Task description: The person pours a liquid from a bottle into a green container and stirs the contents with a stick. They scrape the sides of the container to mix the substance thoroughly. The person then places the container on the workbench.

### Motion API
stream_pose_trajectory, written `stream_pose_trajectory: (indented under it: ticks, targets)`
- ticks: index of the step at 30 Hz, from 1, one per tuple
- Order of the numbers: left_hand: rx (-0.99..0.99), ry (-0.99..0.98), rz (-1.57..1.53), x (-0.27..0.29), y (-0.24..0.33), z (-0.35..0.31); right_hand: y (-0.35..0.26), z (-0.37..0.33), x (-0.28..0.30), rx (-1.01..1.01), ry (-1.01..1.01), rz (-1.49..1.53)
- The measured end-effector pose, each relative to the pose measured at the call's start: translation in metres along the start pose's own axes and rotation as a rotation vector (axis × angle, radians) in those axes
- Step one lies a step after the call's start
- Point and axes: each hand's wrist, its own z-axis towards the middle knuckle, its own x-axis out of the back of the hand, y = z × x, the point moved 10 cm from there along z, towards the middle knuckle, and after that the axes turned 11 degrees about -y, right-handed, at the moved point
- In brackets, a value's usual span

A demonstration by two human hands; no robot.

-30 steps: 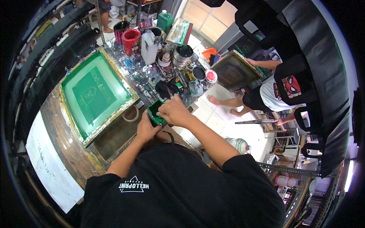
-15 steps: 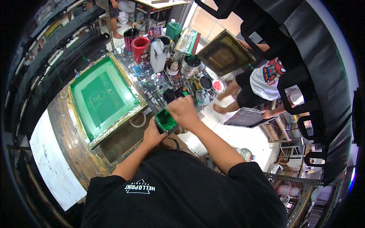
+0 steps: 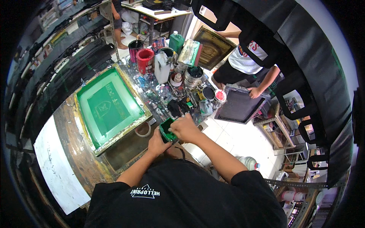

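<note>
My left hand is wrapped round a small square-sided tub whose inside is coated with thick green ink. Closed over the tub's mouth, my right hand grips something that its fingers hide; I cannot make out what it is. To the left, a wooden-framed printing screen lies tilted in view, its mesh green with a faint emblem and lettering. Just beyond my hands, a dark cloth and a clear plastic cup sit on the ink-stained bench.
A red bucket, a white jug, a green bottle and ink cans crowd the bench. At right another person holds a dark screen and a brown one. Black bags hang nearby; white paper lies left.
My right hand has lowered from above the tub to its mouth. The other person has come nearer the bench with the screens. The whole view has shifted slightly.
</note>
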Motion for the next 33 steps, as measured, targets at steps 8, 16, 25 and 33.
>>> stream_pose_trajectory:
  ticks: [8,16,25,33]
  targets:
    - [0.012,-0.028,-0.022,0.0,0.004,0.0,-0.013,0.001,-0.003,0.097,0.058,0.036]
    - [-0.021,0.011,0.005,0.002,0.004,-0.001,-0.003,0.002,0.02,0.083,0.223,0.052]
    - [0.0,-0.011,0.001,0.002,0.002,-0.002,0.002,0.005,0.038,-0.017,0.23,0.077]
    - [-0.004,-0.005,0.009,0.004,-0.001,-0.002,0.007,0.009,0.044,-0.048,0.114,0.011]
